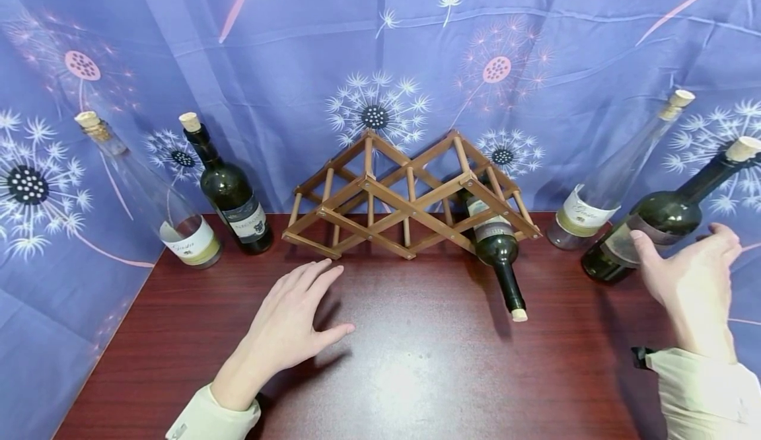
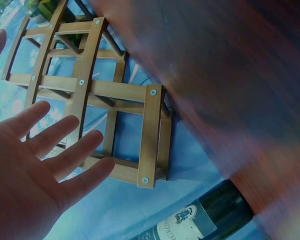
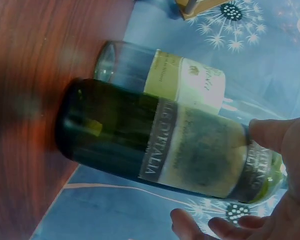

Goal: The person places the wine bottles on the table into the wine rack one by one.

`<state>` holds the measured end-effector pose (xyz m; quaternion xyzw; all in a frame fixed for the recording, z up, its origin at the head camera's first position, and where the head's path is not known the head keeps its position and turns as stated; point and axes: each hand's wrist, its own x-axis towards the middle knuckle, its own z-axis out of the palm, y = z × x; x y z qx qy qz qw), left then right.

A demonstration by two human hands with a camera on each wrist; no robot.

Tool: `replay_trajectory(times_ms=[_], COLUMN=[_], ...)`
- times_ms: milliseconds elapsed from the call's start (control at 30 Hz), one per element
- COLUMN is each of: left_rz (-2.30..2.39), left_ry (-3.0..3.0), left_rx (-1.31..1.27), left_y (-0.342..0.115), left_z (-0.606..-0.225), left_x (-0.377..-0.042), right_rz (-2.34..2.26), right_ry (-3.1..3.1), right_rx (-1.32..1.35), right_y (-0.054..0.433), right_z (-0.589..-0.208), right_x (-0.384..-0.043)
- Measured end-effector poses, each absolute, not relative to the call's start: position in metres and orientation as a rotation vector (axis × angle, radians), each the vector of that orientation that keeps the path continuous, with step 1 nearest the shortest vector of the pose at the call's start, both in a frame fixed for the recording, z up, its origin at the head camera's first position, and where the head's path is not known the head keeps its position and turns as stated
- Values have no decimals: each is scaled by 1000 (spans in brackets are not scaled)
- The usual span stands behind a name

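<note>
My right hand (image 1: 692, 281) is spread around a dark green wine bottle (image 1: 648, 228) with a cork, at the right of the table. In the right wrist view its thumb (image 3: 272, 132) overlaps the bottle's upper label, while the other fingers stand apart from the glass. Over the table's left half hovers my left hand (image 1: 285, 324), fingers relaxed and holding nothing. Just beyond its fingertips stands a wooden folding wine rack (image 1: 410, 205). Another dark corked bottle (image 1: 498, 248) lies in the rack's right part, its neck pointing toward me.
A clear corked bottle (image 1: 585, 212) stands behind the dark one on the right. At the left back stand another clear bottle (image 1: 193, 242) and a dark labelled bottle (image 1: 240, 212). A blue dandelion-print cloth (image 1: 285, 63) hangs behind the reddish-brown table (image 1: 428, 334).
</note>
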<state>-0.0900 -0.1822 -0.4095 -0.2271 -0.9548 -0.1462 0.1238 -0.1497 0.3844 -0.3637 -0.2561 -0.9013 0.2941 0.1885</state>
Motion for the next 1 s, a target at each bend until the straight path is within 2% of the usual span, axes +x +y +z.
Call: replay_trajectory(times_ms=[400, 1000], left_rz=[-426, -424], left_ry=[-2770, -2766], left_rx=[-665, -664], left_y=[-182, -183], left_z=[-410, -410], left_x=[-90, -90], right_rz=[964, 996], right_ry=[-2485, -2515], right_rx=[-623, -688], right_y=[390, 394], right_z=[-371, -372], right_x=[-162, -165])
